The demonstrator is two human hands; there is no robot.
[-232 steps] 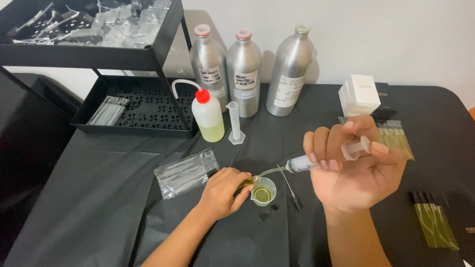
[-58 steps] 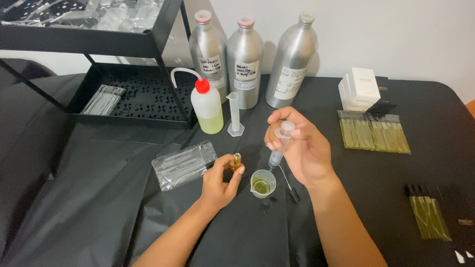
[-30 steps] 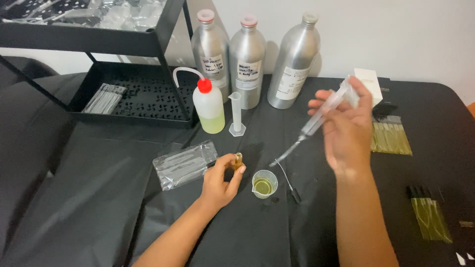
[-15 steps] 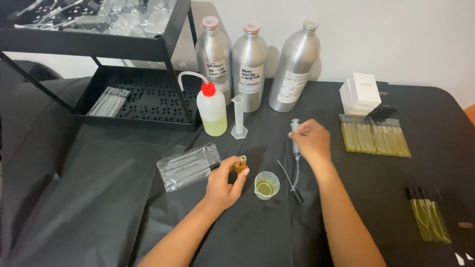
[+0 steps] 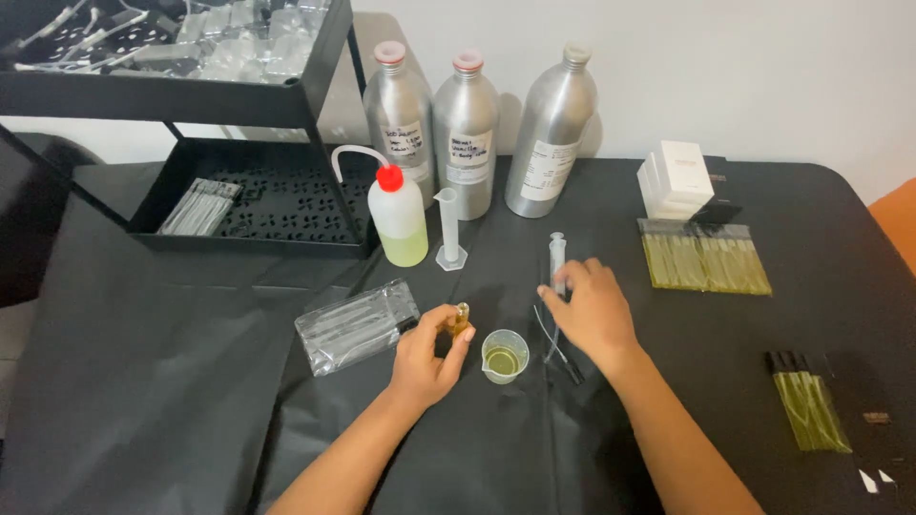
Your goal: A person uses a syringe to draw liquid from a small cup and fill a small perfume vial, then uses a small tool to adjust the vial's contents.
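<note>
My left hand holds a small glass vial of amber liquid upright just above the black table cover. A small clear plastic cup with yellow-green liquid stands right beside it. A clear syringe lies flat on the cover, plunger end pointing away from me. My right hand rests low over the syringe's near end, fingers spread, fingertips touching its barrel. A thin black-tipped tube lies under that hand's wrist side, next to the cup.
Three aluminium bottles stand at the back, with a red-capped wash bottle and a slim measuring cylinder before them. A black two-tier rack sits left. Also present: a clear bag, white boxes, packs of filled vials.
My right hand brought the syringe from above the cup, swung it up and right, then laid it on the table. The left hand kept holding the vial.
</note>
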